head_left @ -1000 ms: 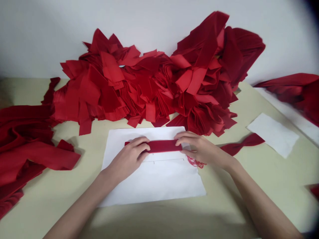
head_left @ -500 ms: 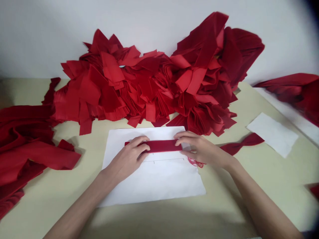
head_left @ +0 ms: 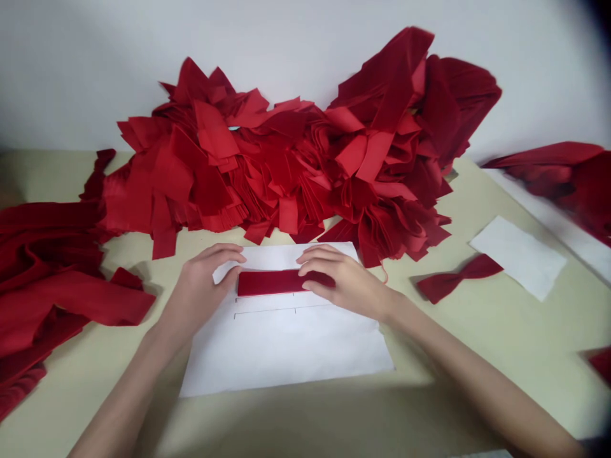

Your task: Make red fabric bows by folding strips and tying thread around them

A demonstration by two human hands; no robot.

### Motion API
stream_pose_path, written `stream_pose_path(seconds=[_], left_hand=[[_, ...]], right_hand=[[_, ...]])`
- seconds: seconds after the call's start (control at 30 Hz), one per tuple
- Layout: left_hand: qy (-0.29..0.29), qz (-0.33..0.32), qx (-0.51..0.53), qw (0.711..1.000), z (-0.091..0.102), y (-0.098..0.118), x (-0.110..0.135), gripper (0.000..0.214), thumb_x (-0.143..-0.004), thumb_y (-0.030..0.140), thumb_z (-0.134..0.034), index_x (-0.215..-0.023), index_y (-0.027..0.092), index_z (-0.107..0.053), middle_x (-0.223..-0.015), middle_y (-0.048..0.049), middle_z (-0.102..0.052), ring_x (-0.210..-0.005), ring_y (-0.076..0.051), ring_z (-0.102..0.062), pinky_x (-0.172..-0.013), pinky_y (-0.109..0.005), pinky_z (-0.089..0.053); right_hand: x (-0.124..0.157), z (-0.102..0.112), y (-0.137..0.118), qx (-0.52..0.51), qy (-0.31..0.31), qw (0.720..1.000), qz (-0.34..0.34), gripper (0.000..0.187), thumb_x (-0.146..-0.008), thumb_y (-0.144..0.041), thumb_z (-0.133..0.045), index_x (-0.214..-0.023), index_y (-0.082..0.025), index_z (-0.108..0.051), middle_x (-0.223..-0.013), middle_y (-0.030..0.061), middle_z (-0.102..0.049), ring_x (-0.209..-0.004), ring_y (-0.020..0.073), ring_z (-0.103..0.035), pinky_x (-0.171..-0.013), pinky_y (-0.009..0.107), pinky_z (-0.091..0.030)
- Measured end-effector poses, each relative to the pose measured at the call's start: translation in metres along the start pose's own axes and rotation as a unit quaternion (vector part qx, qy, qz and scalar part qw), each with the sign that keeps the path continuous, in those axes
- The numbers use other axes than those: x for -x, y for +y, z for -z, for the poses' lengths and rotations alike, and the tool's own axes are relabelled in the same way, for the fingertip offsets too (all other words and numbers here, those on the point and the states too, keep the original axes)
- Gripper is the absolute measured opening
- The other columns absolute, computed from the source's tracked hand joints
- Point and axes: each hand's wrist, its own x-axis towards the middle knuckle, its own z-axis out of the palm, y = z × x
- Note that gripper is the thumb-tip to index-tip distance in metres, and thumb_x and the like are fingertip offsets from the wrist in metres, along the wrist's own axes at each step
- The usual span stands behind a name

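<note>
A folded red velvety fabric strip point(head_left: 267, 284) lies flat on a white paper sheet point(head_left: 286, 350), just above ruled lines with tick marks. My right hand point(head_left: 344, 277) is over the strip's right part, fingers and thumb curled down on it, hiding that end. At the strip's left end is my left hand point(head_left: 203, 283), fingers curved and the thumb apart from them; the thumb tip is close to the strip's upper left corner, and I cannot tell whether it touches. Nothing shows between the left fingers.
A large heap of red fabric pieces point(head_left: 267, 165) runs along the wall. More red cloth point(head_left: 48, 273) lies at left. On the right are a red fabric bow point(head_left: 458, 278), a small white paper point(head_left: 520, 257) and red cloth point(head_left: 573, 184) on a white board point(head_left: 548, 213).
My left hand has moved left off the strip to its left end, and its fingers have spread. My right hand has slid left along the strip, covering the right end.
</note>
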Motion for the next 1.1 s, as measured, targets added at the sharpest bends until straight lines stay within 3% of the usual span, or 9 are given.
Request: stream_pose_path(seconds=[0.2, 0.37, 0.5, 1.1], left_hand=[[-0.047, 0.119, 0.039, 0.991, 0.005, -0.015, 0.000, 0.016, -0.082, 0.034, -0.057, -0.088, 0.022, -0.066, -0.104, -0.0045, -0.069, -0.078, -0.019, -0.066, -0.068, -0.032, -0.054], [-0.156, 0.220, 0.059, 0.961, 0.006, -0.012, 0.000, 0.025, -0.076, 0.042, -0.060, -0.090, 0.022, -0.061, -0.098, -0.0038, -0.068, -0.075, -0.019, -0.066, -0.071, -0.033, -0.051], [-0.164, 0.263, 0.108, 0.945, 0.002, -0.008, -0.001, 0.031, -0.069, 0.037, -0.065, -0.095, 0.022, -0.057, -0.096, -0.0019, -0.063, -0.076, -0.019, -0.066, -0.070, -0.031, -0.050], [-0.151, 0.260, 0.074, 0.951, 0.000, -0.009, 0.000, 0.026, -0.067, 0.030, -0.064, -0.091, 0.022, -0.057, -0.083, 0.0010, -0.060, -0.072, -0.017, -0.066, -0.069, -0.030, -0.049]], right_hand=[[-0.008, -0.018, -0.005, 0.009, -0.034, 0.999, -0.016, 0.012, -0.083, -0.020, -0.059, -0.093, -0.020, -0.065, -0.108, 0.0050, -0.064, -0.108, 0.0203, -0.054, -0.092, 0.035, -0.048], [-0.007, -0.023, -0.003, 0.009, -0.028, 0.999, -0.016, 0.012, -0.082, -0.017, -0.059, -0.091, -0.019, -0.065, -0.106, 0.0040, -0.064, -0.106, 0.0197, -0.055, -0.089, 0.033, -0.048], [-0.008, -0.025, -0.003, 0.011, -0.029, 0.999, -0.013, 0.012, -0.082, -0.016, -0.058, -0.092, -0.020, -0.065, -0.106, 0.0038, -0.064, -0.106, 0.0195, -0.055, -0.089, 0.033, -0.048], [-0.007, -0.027, -0.001, 0.011, -0.022, 1.000, -0.004, 0.013, -0.083, -0.017, -0.058, -0.092, -0.020, -0.065, -0.107, 0.0041, -0.064, -0.104, 0.0192, -0.056, -0.088, 0.034, -0.048]])
